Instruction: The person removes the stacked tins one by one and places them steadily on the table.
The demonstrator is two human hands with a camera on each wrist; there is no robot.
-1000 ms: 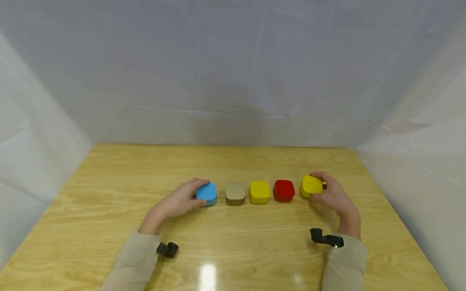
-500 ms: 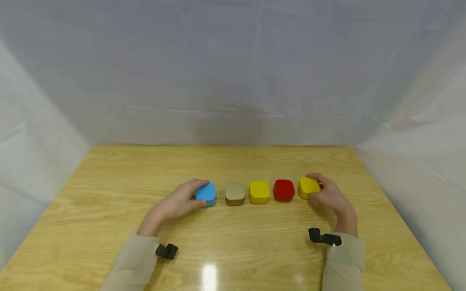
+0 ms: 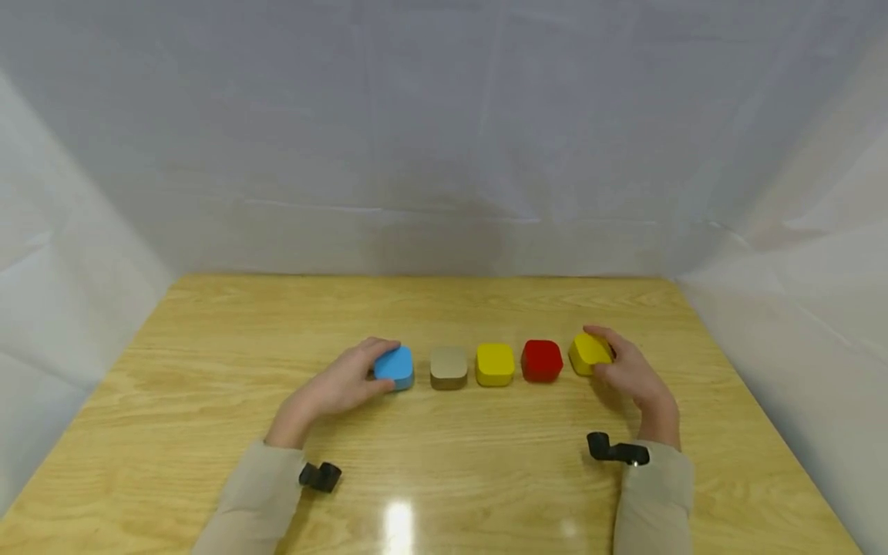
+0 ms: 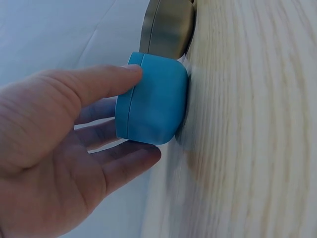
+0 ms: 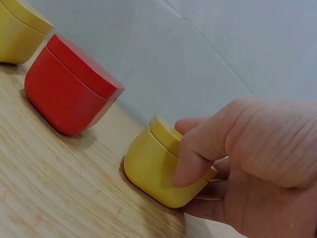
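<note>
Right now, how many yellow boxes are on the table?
2. One yellow box stands mid-row, between the tan box and the red box. The other yellow box is at the row's right end, gripped by the right hand.

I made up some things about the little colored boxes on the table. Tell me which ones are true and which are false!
1. Five boxes sit in a row on the wooden table. True.
2. The left hand holds the red box. False: it holds the blue box.
3. The right hand grips a yellow box at the row's end. True.
4. The tan box is stacked on the blue box. False: it stands beside it.
5. There are two yellow boxes. True; the other yellow box is in the middle.
</note>
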